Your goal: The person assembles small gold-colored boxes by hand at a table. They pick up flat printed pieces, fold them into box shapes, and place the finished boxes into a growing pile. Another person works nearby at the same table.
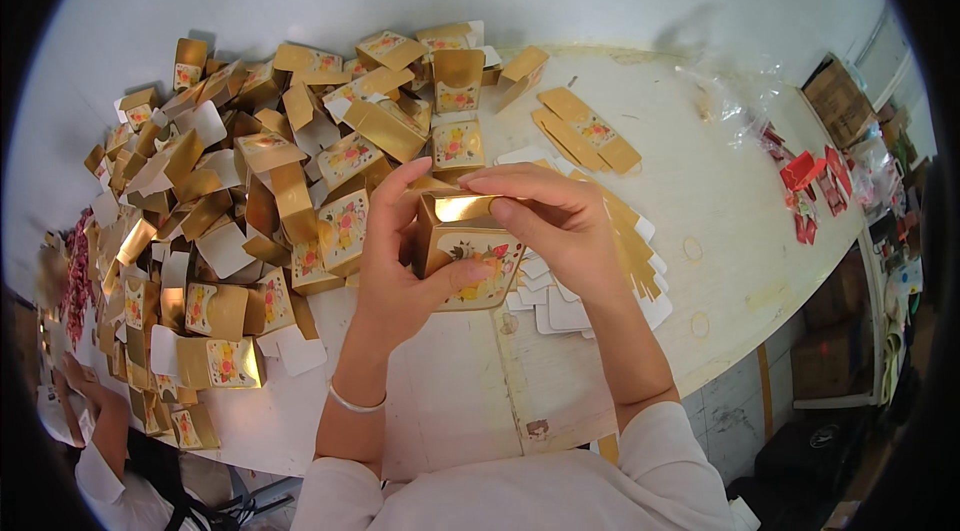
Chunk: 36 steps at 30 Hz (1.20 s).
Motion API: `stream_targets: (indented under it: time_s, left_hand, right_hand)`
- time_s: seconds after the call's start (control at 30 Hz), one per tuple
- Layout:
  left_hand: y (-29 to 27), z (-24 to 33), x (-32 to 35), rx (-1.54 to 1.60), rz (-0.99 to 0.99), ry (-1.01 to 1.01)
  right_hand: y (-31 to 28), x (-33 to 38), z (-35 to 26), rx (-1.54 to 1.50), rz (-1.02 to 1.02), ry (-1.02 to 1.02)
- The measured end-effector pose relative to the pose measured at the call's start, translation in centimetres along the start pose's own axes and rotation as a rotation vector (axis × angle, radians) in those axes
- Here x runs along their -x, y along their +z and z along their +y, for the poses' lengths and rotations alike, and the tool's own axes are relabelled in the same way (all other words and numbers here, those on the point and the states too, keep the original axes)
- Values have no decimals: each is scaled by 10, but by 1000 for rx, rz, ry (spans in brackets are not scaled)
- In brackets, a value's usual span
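Between my two hands is a small gold carton [450, 243] with a printed floral panel, held above the table near its middle. My left hand [405, 256] wraps its left side, thumb across the floral face and fingers behind. At the top edge, my right hand [555, 221] pinches a shiny gold flap with thumb and fingers. Beneath and right of the right hand, a fanned stack of flat carton blanks [560, 311] shows white and gold edges. To the left lies a large heap of folded gold cartons [230, 201], many with flaps standing up.
A few flat gold blanks [590, 131] lie farther back on the white table [740, 261]. Clear plastic wrap [740, 111] and red packets [805, 176] are at the right. At lower left, another person's arm [100, 411] reaches in. A cardboard box [838, 101] stands far right.
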<state>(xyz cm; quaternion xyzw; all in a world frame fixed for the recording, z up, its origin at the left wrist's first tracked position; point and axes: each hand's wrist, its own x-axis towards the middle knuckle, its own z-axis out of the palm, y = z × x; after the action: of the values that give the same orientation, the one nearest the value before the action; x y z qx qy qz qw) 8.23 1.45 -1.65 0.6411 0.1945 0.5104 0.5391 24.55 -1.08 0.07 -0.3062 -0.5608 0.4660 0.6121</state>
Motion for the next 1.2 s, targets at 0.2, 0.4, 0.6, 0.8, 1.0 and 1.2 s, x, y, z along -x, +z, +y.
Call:
stream_targets:
  time_s: [0.2, 0.4, 0.6, 0.8, 1.0, 1.2]
  left_hand:
    - [1, 6, 1, 103, 56, -30]
    - [-13, 0, 1, -25, 102, 28]
    - [-6, 6, 7, -67, 72, 132]
    - [-15, 25, 13, -157, 64, 255]
    - [-151, 122, -2, -1720, 799, 366]
    - [-114, 118, -12, -1536, 641, 452]
  right_hand:
    - [-3, 2, 7, 174, -136, -196]
    - [13, 1, 3, 536, -172, -425]
    - [12, 3, 6, 337, -209, -283]
    - [10, 5, 4, 288, -167, -409]
    - [-64, -2, 15, 757, 110, -7]
    - [-92, -12, 116, 1317, -85, -206]
